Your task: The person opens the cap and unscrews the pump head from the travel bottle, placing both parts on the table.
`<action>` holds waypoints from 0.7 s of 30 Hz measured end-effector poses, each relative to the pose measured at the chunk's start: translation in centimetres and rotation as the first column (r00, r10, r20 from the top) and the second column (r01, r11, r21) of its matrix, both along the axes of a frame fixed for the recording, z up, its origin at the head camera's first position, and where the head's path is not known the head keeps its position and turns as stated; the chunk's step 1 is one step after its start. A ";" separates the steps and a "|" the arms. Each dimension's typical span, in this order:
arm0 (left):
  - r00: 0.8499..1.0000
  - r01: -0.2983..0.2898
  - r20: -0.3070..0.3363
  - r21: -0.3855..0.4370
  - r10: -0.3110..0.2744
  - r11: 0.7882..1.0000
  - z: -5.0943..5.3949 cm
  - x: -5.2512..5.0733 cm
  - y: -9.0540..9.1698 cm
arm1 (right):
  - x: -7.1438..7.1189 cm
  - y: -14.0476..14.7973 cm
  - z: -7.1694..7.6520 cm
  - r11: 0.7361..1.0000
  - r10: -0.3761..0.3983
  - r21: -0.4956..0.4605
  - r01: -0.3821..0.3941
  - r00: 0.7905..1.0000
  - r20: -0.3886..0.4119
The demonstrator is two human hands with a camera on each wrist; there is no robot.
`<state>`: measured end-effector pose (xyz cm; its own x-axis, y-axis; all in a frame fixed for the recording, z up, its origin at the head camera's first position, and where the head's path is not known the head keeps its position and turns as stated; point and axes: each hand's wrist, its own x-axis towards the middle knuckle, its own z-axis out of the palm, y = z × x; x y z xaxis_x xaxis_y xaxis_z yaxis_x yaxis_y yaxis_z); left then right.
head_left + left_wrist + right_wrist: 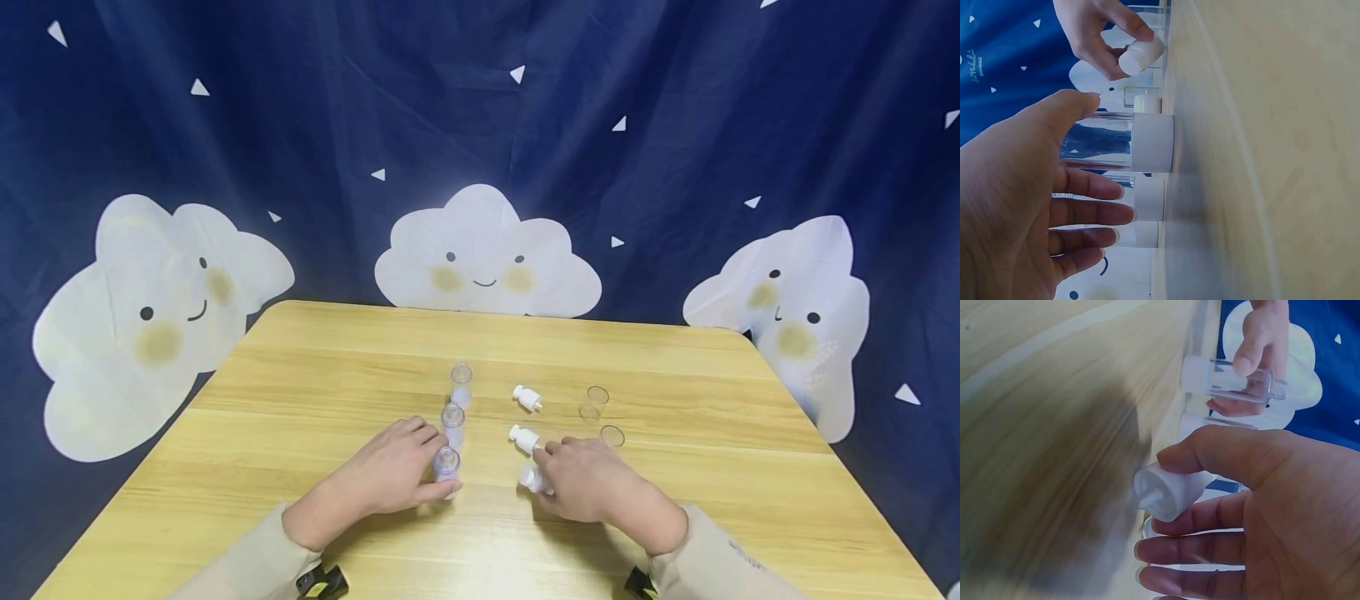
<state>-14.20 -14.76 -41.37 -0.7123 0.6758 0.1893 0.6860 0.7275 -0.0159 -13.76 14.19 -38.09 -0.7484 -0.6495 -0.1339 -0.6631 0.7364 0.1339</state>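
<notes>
My left hand (397, 468) holds the nearest clear bottle (447, 461), thumb on one side and fingers on the other. That bottle stands upright on its white base (1152, 142), its narrow threaded neck uncovered. Two similar bottles, a middle one (453, 417) and a far one (461, 385), stand in line behind it. My right hand (588, 479) pinches a white pump top (1169, 490) between thumb and index finger, its short nozzle pointing outward; the other fingers are loosely extended. Two more white pump tops, one near (524, 438) and one farther (528, 398), lie on the table beyond this hand.
Right of the pump tops are two clear cylinders, a far one (594, 404) and a nearer one (612, 435), the nearer partly hidden by my right hand. The wooden table (337, 358) ends at a dark blue curtain (315, 125) with white clouds.
</notes>
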 end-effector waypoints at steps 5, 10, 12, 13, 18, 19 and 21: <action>1.000 -0.001 0.001 0.001 0.001 1.000 0.0 0.0 0.0 | 0.0 0.0 -0.1 1.000 0.000 0.001 0.000 1.000 -0.003; 1.000 0.004 -0.001 0.015 -0.004 1.000 0.1 0.0 0.1 | 0.0 0.1 -0.4 0.999 0.041 -0.022 -0.042 0.998 -0.051; 1.000 0.004 -0.003 0.019 -0.004 1.000 0.1 0.0 0.1 | 0.0 0.2 -0.5 0.998 0.056 -0.033 -0.058 0.996 -0.073; 1.000 0.004 -0.004 0.021 -0.004 1.000 0.1 0.0 0.1 | 0.0 0.2 -0.5 0.997 0.061 -0.036 -0.064 0.995 -0.080; 1.000 0.001 -0.002 0.018 -0.001 1.000 0.0 0.0 0.0 | 0.2 0.3 -0.8 0.998 0.047 -0.031 -0.049 0.996 -0.073; 1.000 0.001 0.000 0.017 -0.001 1.000 0.0 0.0 0.0 | 0.2 0.3 -0.9 0.998 0.046 -0.029 -0.048 0.996 -0.073; 1.000 0.001 -0.001 0.019 -0.001 1.000 0.0 0.1 0.0 | 0.3 0.3 -1.1 0.998 0.047 -0.030 -0.049 0.996 -0.069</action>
